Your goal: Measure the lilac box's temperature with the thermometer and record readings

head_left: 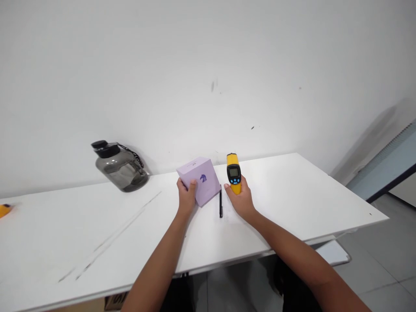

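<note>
A lavender box (pixel 208 184) with a dark horse-head logo is gripped at its left side by my left hand (pixel 187 197), thumb on the front face. The box is tilted. My right hand (pixel 242 200) is wrapped around the handle of a yellow and black infrared thermometer (pixel 233 167), held upright with its small grey screen and blue buttons facing me. Between the two hands a black pen (pixel 221 203) lies on the white table (pixel 279 190), its upper end close to the box's right corner.
A grey see-through water bottle (pixel 121 169) with a black cap and strap stands near the wall at left. Part of an orange object (pixel 4 210) shows at the far left edge. Below the table's front edge are a white panel (pixel 333 252) and a cardboard box (pixel 114 301).
</note>
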### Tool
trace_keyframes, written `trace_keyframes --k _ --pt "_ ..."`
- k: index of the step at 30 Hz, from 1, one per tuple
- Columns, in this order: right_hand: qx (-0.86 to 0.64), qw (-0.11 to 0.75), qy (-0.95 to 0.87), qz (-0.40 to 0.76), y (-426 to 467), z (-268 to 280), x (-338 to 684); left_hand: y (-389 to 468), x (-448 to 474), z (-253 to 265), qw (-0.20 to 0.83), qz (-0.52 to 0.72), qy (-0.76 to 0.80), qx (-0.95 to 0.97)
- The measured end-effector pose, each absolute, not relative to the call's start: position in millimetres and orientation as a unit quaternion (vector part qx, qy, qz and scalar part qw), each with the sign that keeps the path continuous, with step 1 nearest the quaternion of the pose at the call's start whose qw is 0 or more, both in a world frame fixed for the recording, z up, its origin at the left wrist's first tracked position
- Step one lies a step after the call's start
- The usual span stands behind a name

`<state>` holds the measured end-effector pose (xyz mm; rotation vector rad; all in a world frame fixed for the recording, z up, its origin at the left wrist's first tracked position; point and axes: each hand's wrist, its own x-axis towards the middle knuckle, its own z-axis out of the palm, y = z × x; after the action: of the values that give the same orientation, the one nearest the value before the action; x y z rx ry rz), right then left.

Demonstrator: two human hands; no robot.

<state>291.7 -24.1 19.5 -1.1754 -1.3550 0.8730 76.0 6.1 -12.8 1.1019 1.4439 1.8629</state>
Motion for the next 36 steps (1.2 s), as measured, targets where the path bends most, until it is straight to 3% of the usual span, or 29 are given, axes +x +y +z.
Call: trace_keyframes --k 36 --pt "-0.468 0.553 -0.575 0.38 -23.8 17.4 288.2 8.5 77.9 -16.4 0.269 0.705 0.517 0.405"
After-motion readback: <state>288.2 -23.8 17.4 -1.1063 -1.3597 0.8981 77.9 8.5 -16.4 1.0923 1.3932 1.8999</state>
